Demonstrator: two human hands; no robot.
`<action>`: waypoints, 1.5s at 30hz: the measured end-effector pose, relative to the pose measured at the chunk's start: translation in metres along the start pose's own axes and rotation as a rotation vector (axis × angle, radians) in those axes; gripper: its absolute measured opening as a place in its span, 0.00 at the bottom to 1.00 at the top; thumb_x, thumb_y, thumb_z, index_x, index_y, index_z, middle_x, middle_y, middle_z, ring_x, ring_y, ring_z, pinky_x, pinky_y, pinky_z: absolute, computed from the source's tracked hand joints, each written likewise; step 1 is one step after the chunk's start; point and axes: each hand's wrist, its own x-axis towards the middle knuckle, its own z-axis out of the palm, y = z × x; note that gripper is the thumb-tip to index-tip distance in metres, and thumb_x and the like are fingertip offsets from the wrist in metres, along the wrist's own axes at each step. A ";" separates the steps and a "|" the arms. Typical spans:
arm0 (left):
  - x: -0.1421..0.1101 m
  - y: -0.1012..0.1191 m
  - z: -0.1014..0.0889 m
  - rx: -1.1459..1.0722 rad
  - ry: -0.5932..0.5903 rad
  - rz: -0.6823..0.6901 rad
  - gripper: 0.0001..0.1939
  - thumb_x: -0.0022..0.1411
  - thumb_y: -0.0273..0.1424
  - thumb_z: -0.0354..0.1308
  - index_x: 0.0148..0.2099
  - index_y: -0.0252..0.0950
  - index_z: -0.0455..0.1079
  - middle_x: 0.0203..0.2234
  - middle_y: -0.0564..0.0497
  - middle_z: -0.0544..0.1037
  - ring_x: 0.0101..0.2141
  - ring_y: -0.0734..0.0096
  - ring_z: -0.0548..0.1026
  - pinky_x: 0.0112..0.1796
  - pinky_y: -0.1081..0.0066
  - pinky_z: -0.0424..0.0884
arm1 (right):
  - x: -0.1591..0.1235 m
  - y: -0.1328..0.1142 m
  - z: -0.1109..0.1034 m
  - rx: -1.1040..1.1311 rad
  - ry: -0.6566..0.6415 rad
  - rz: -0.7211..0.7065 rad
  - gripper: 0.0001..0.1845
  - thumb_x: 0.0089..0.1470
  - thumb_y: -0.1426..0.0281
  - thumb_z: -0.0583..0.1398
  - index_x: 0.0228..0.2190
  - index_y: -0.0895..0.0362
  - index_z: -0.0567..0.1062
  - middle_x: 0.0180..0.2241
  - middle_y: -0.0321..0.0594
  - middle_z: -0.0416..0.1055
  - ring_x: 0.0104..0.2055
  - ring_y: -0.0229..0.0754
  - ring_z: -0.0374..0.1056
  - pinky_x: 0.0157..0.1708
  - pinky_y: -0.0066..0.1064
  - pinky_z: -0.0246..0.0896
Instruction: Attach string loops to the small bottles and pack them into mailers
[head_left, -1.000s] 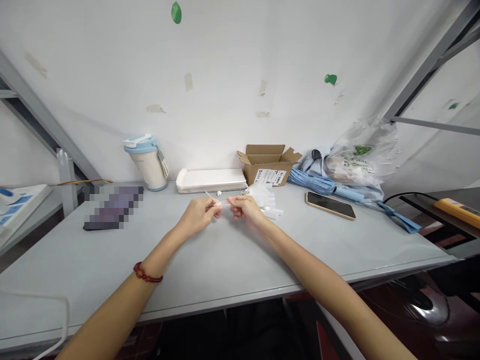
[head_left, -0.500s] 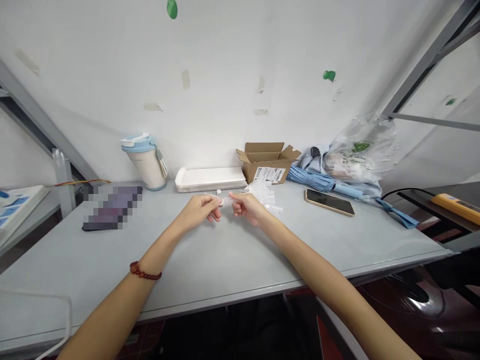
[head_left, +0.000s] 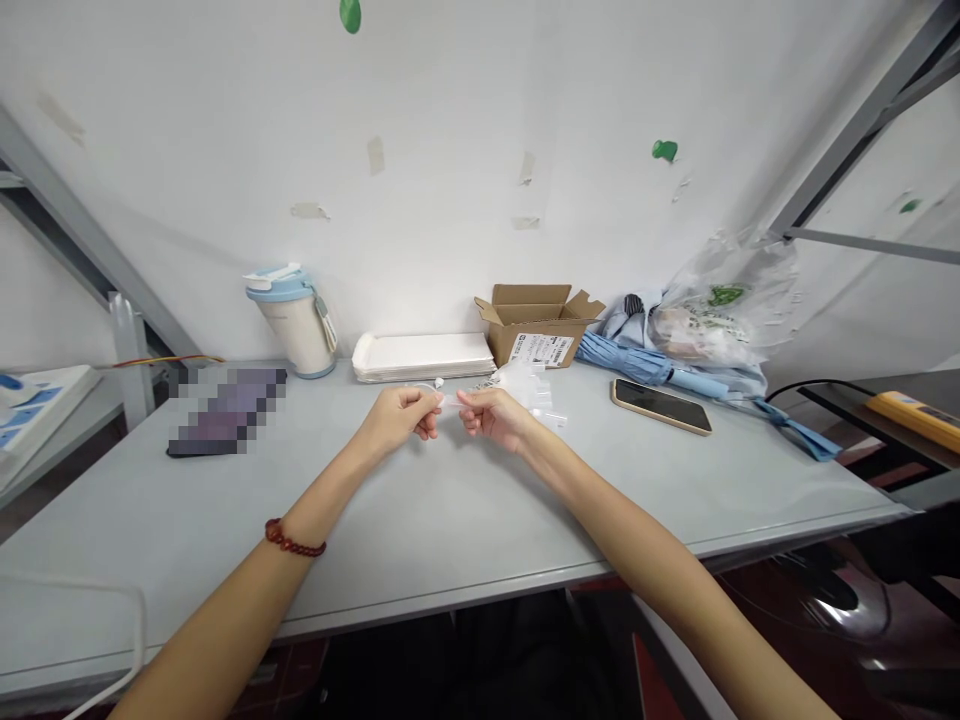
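Note:
My left hand (head_left: pixel 405 413) is pinched shut over the desk, thumb against forefinger. Facing it, my right hand (head_left: pixel 491 413) is closed in a pinch too. Between the two sets of fingertips stretches a small clear plastic piece (head_left: pixel 451 401), held at both ends; its exact kind is too small to make out. A thin white cord-like thing with a small white end (head_left: pixel 439 383) shows just behind my left fingers. Beyond my right hand lies a pile of clear plastic sleeves (head_left: pixel 532 388), partly hidden by that hand.
Against the wall stand a cream tumbler (head_left: pixel 296 325), a stack of white envelopes (head_left: pixel 427 357) and an open cardboard box (head_left: pixel 541 335). To the right lie a phone (head_left: pixel 660 406), a blue umbrella (head_left: pixel 637 358) and a plastic bag (head_left: pixel 712 310). A pixelated dark object (head_left: pixel 225 412) lies left.
My right thumb has come down from a raised position onto the clear piece, and its grip looks closer. Both hands stay in nearly the same place; the view has shifted slightly.

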 end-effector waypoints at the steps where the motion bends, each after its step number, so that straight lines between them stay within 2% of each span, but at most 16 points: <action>1: 0.000 0.000 0.000 0.018 -0.004 0.053 0.15 0.54 0.39 0.58 0.24 0.33 0.67 0.15 0.55 0.70 0.19 0.75 0.71 0.25 0.73 0.67 | 0.000 0.000 0.000 0.023 0.001 0.006 0.19 0.39 0.62 0.67 0.19 0.57 0.63 0.15 0.28 0.58 0.17 0.29 0.50 0.21 0.26 0.50; 4: 0.000 -0.002 0.000 0.059 -0.016 0.174 0.16 0.54 0.41 0.59 0.23 0.34 0.66 0.17 0.54 0.72 0.20 0.74 0.71 0.25 0.73 0.67 | 0.001 0.000 0.000 0.072 0.022 0.007 0.17 0.41 0.63 0.66 0.19 0.57 0.64 0.15 0.28 0.57 0.17 0.28 0.47 0.21 0.25 0.52; 10: -0.003 -0.001 0.001 0.171 -0.008 0.232 0.14 0.55 0.41 0.58 0.28 0.34 0.68 0.19 0.52 0.74 0.22 0.73 0.72 0.28 0.72 0.69 | 0.001 -0.003 0.000 0.082 0.038 0.040 0.18 0.39 0.63 0.68 0.19 0.58 0.64 0.15 0.27 0.57 0.16 0.26 0.45 0.20 0.24 0.53; 14: 0.001 -0.004 0.002 0.267 0.051 0.236 0.16 0.57 0.43 0.55 0.30 0.34 0.70 0.21 0.52 0.74 0.24 0.71 0.72 0.30 0.71 0.70 | -0.006 -0.015 -0.003 -0.180 0.141 -0.142 0.18 0.39 0.60 0.67 0.18 0.58 0.67 0.15 0.29 0.59 0.17 0.29 0.51 0.20 0.26 0.57; 16: 0.006 -0.011 0.001 0.340 0.090 0.201 0.16 0.58 0.43 0.52 0.30 0.35 0.70 0.23 0.51 0.75 0.26 0.68 0.73 0.31 0.69 0.70 | -0.011 -0.023 -0.008 -0.377 0.238 -0.260 0.16 0.41 0.60 0.65 0.21 0.60 0.71 0.16 0.33 0.63 0.19 0.32 0.58 0.21 0.27 0.57; 19: 0.015 -0.025 0.001 0.538 0.169 0.179 0.12 0.58 0.37 0.50 0.33 0.35 0.70 0.29 0.48 0.77 0.32 0.63 0.75 0.38 0.65 0.70 | -0.018 -0.034 -0.022 -0.632 0.300 -0.377 0.14 0.45 0.61 0.63 0.28 0.60 0.76 0.18 0.34 0.67 0.20 0.33 0.61 0.23 0.27 0.57; 23: 0.028 -0.038 0.005 0.803 0.182 0.263 0.14 0.59 0.30 0.48 0.44 0.33 0.70 0.42 0.42 0.75 0.44 0.58 0.72 0.45 0.61 0.67 | -0.023 -0.041 -0.044 -0.818 0.263 -0.400 0.16 0.45 0.62 0.62 0.33 0.60 0.78 0.21 0.36 0.70 0.24 0.36 0.65 0.26 0.27 0.59; 27: 0.043 -0.038 0.008 1.029 0.105 0.264 0.20 0.61 0.27 0.47 0.54 0.30 0.66 0.48 0.37 0.70 0.50 0.54 0.68 0.49 0.60 0.64 | -0.024 -0.042 -0.058 -0.788 0.179 -0.360 0.18 0.44 0.61 0.63 0.35 0.60 0.78 0.22 0.37 0.71 0.26 0.37 0.66 0.25 0.28 0.57; 31: 0.058 -0.033 0.010 1.170 0.050 0.212 0.20 0.62 0.28 0.46 0.55 0.30 0.65 0.45 0.36 0.71 0.48 0.51 0.69 0.45 0.59 0.66 | -0.023 -0.040 -0.061 -0.752 0.130 -0.344 0.17 0.42 0.64 0.64 0.35 0.60 0.78 0.19 0.34 0.68 0.23 0.35 0.64 0.23 0.27 0.55; 37: 0.075 -0.032 0.017 1.230 0.057 0.242 0.16 0.62 0.27 0.45 0.46 0.30 0.71 0.41 0.34 0.72 0.46 0.48 0.69 0.43 0.58 0.66 | -0.019 -0.036 -0.063 -0.744 0.129 -0.284 0.19 0.39 0.65 0.65 0.36 0.60 0.79 0.16 0.30 0.64 0.19 0.32 0.58 0.19 0.25 0.51; 41: 0.080 -0.030 0.016 1.250 0.054 0.242 0.15 0.61 0.24 0.44 0.42 0.30 0.72 0.38 0.35 0.73 0.42 0.53 0.72 0.41 0.62 0.66 | -0.018 -0.034 -0.064 -0.813 0.161 -0.299 0.18 0.42 0.65 0.64 0.37 0.59 0.79 0.16 0.31 0.65 0.19 0.32 0.57 0.21 0.26 0.50; 45: 0.076 -0.027 0.011 1.250 0.050 0.214 0.13 0.57 0.22 0.46 0.40 0.32 0.70 0.33 0.39 0.75 0.37 0.56 0.74 0.37 0.65 0.66 | -0.015 -0.032 -0.061 -0.979 0.266 -0.351 0.15 0.43 0.67 0.64 0.36 0.59 0.80 0.16 0.30 0.63 0.21 0.33 0.57 0.26 0.27 0.52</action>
